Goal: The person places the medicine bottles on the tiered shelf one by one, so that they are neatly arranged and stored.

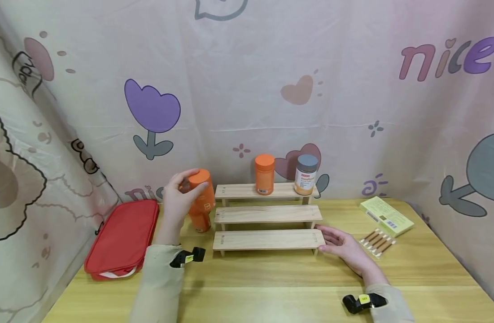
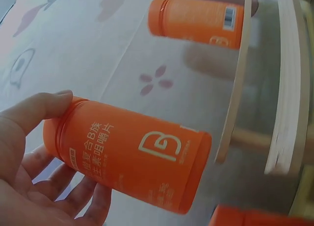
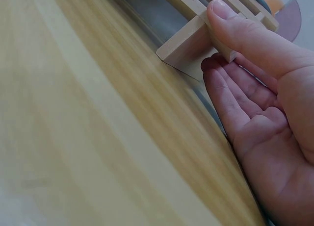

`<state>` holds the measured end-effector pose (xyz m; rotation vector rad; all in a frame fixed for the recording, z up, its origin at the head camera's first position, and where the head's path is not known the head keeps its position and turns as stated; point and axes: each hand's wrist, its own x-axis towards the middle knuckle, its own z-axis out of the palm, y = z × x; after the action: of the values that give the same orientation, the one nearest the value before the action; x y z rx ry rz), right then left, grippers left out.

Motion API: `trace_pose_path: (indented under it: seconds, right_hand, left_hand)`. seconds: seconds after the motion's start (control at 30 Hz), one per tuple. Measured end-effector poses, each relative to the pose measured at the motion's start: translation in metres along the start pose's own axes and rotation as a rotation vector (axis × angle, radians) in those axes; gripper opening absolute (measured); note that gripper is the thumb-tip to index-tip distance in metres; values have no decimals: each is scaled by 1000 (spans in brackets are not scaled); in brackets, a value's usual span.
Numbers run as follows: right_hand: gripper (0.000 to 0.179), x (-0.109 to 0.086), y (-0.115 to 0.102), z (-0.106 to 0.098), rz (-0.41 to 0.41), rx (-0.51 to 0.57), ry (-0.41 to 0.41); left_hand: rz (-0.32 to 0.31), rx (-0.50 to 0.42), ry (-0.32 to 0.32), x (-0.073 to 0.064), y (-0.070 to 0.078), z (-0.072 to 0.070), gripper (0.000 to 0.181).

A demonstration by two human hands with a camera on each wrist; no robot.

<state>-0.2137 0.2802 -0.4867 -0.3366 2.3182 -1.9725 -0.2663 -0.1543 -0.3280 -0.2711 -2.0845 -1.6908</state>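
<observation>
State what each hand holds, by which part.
Left hand: an orange bottle, held by its cap end. Right hand: touching the right end of the lowest wooden step; whether it grips cannot be told.

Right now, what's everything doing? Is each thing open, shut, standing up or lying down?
Held bottle: lid on, in the left hand
Lower bottle: standing left of the shelf
Top orange bottle: standing, lid on
Grey-lid bottle: standing, lid on
Shelf: standing, right hand gripping its bottom step
Red case: lying flat, looks closed
Green box: lying flat, can't tell if shut
Swabs: lying in a row
</observation>
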Motion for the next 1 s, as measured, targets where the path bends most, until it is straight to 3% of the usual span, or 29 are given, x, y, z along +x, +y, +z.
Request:
trace_pose_path:
  seconds: [0.2,0.47,0.73,1.0]
  right_hand:
    - [68,1,0,1,7,5,-3]
    - [68,1,1,2,8,3,6]
    - [68,2,2,3,19,0,6]
    - [68,2,2,0,12,10,12]
  left_hand:
    - [-35,-27,-75,13,-4,22,48]
    - [-48,-12,-92,22,0,42,47]
    - [-81,-53,-95,32,-6,54,46]
    - [-65,-58,-93,39,-9,62,47]
